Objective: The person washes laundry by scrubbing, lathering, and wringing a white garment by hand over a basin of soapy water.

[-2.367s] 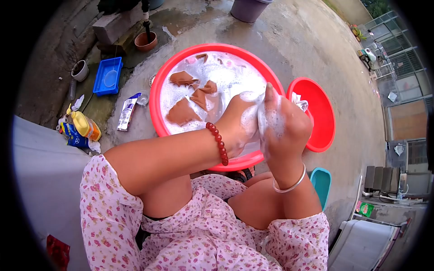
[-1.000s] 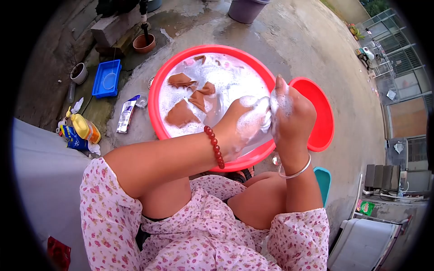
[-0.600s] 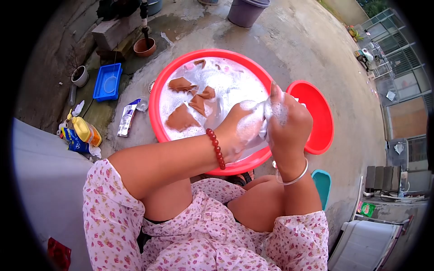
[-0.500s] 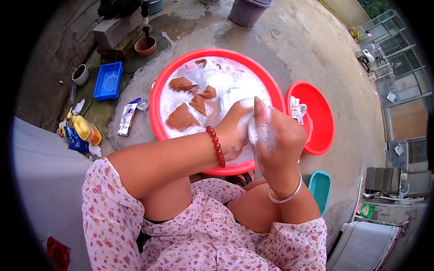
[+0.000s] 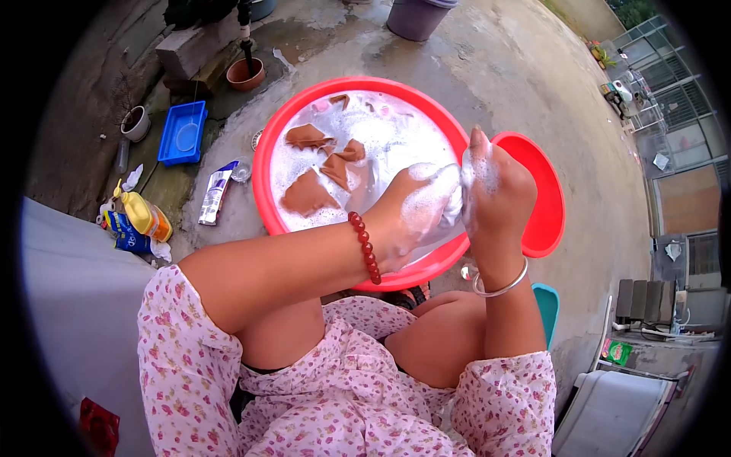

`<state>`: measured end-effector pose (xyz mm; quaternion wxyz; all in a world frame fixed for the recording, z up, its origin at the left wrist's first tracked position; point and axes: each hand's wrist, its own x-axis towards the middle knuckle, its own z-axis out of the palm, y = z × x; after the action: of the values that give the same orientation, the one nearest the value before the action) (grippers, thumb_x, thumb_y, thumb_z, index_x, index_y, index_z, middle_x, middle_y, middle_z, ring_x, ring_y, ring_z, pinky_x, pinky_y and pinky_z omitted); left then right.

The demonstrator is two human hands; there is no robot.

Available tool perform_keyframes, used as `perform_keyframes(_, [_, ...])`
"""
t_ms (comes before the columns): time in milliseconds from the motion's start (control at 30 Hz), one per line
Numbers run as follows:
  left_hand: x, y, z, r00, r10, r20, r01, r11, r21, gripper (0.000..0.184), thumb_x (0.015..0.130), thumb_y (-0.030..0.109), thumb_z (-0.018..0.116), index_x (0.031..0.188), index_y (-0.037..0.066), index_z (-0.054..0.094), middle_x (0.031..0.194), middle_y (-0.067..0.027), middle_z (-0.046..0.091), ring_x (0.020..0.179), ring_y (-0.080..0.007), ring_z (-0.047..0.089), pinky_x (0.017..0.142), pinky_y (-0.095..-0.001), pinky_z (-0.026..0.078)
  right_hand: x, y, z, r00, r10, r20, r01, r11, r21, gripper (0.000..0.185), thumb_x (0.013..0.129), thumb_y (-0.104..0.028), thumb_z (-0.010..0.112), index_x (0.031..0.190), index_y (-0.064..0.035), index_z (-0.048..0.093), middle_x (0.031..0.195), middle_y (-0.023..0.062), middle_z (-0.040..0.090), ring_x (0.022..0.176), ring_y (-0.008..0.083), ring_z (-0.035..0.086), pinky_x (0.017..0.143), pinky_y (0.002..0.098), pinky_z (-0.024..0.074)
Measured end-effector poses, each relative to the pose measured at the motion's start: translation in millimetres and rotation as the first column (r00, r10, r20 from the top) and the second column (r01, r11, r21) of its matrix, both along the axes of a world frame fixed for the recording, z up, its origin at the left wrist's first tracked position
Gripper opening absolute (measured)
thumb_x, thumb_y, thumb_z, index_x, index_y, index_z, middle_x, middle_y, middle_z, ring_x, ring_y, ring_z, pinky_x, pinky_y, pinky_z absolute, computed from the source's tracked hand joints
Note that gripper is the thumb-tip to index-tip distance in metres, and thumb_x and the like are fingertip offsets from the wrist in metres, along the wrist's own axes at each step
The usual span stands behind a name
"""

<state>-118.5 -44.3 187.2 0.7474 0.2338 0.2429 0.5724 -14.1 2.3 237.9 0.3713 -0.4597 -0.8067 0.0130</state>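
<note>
Over the right side of a large red basin (image 5: 263,169), my left hand (image 5: 422,206), with a red bead bracelet at its wrist, is closed around a soapy white cloth (image 5: 454,204). My right hand (image 5: 495,186), wearing a silver bangle, is closed on the same cloth, its thumb pointing up. Suds coat both hands, and most of the cloth is hidden inside the fists. In the basin, brown cloth (image 5: 308,194) pokes up through white foam (image 5: 396,145).
A smaller red basin (image 5: 547,194) stands right of the large one, partly behind my right hand. A teal basin (image 5: 547,308) is lower right. On the left are a blue tray (image 5: 183,133), a purple-white packet (image 5: 218,192) and a yellow bottle (image 5: 143,215). A purple bucket (image 5: 419,19) stands at the back.
My right hand has moved right and slightly up, away from my left hand, and more white cloth shows between them. It now covers part of the smaller red basin.
</note>
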Motion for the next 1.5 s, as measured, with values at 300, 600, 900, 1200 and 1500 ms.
perform_keyframes(300, [5.1, -1.8, 19.7, 0.997, 0.079, 0.022, -0.072, 0.974, -0.215, 0.016, 0.091, 0.022, 0.046, 0.086, 0.011, 0.055, 0.079, 0.002, 0.054, 0.071, -0.0082, 0.052, 0.062, -0.0246, 0.044, -5.5, -10.4, -1.1, 0.999, 0.047, 0.014, -0.048, 0.997, 0.062, 0.028, 0.081, -0.012, 0.062, 0.058, -0.0042, 0.048, 0.051, 0.0147, 0.046, 0.044, 0.0323, 0.045, 0.041, 0.0388, 0.033])
perform_keyframes(600, [3.3, -1.0, 18.7, 0.997, 0.082, 0.011, -0.078, 0.975, -0.206, 0.014, 0.091, 0.018, 0.047, 0.086, 0.009, 0.057, 0.078, 0.0018, 0.054, 0.068, -0.0078, 0.052, 0.059, -0.0231, 0.042, -6.7, -20.7, -0.4, 0.991, 0.133, -0.001, -0.133, 0.991, 0.036, 0.026, 0.081, -0.013, 0.062, 0.06, -0.0045, 0.051, 0.051, 0.0139, 0.045, 0.044, 0.0314, 0.046, 0.042, 0.0379, 0.0343])
perform_keyframes(900, [0.4, -2.5, 21.2, 0.992, 0.098, -0.079, -0.108, 0.985, -0.133, 0.017, 0.091, 0.023, 0.049, 0.083, 0.009, 0.056, 0.073, 0.0019, 0.053, 0.067, -0.0071, 0.05, 0.056, -0.0238, 0.04, -8.8, -29.3, -2.4, 0.977, 0.21, 0.031, -0.212, 0.972, 0.102, 0.015, 0.08, -0.011, 0.064, 0.068, -0.0038, 0.058, 0.051, 0.0134, 0.046, 0.041, 0.0298, 0.046, 0.039, 0.0377, 0.0332])
perform_keyframes(1200, [-11.6, -0.5, 1.6, 0.957, -0.073, 0.28, 0.151, 0.952, -0.267, 0.018, 0.093, 0.022, 0.049, 0.102, 0.008, 0.056, 0.095, -0.0009, 0.058, 0.086, -0.0085, 0.055, 0.075, -0.0249, 0.046, -13.5, -33.1, 1.8, 0.98, 0.19, 0.06, -0.197, 0.97, 0.145, 0.024, 0.081, -0.013, 0.063, 0.062, -0.0055, 0.05, 0.051, 0.0121, 0.047, 0.042, 0.0283, 0.048, 0.039, 0.037, 0.0346])
perform_keyframes(1500, [0.5, -2.2, 10.7, 0.995, 0.096, -0.02, -0.098, 0.981, -0.166, 0.014, 0.089, 0.022, 0.052, 0.084, 0.009, 0.056, 0.072, 0.003, 0.052, 0.061, -0.0073, 0.05, 0.053, -0.024, 0.04, -9.1, -27.2, 0.0, 0.99, 0.13, 0.057, -0.134, 0.988, 0.074, 0.027, 0.086, -0.017, 0.058, 0.063, -0.0047, 0.052, 0.051, 0.0146, 0.048, 0.044, 0.0315, 0.049, 0.041, 0.0387, 0.0355])
